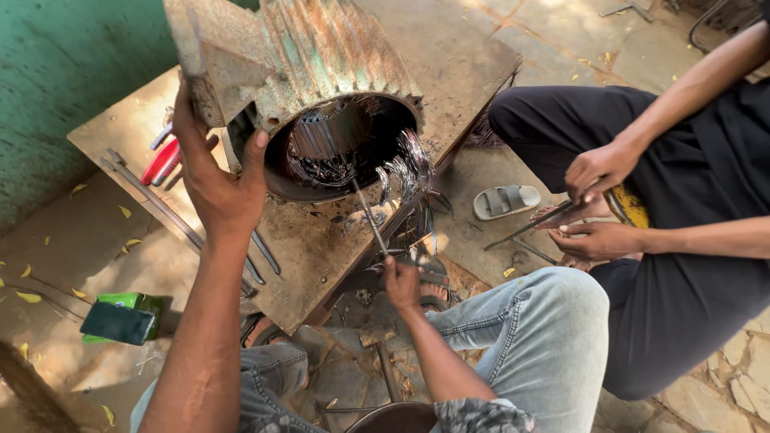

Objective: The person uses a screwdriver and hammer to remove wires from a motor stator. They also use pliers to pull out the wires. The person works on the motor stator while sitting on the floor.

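Left hand [218, 183] clamped on stator [321, 88] rim atop table [465, 72]; right hand [399, 281] gripping rod [369, 215] poked among copper wires [405, 164]. Risk: rod slipping, wire ends cutting fingers.

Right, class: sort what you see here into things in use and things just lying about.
In use:
left hand steadying the motor housing
right hand holding a thin rod at the copper windings

Lying about:
red-handled pliers
grey sandal
green box
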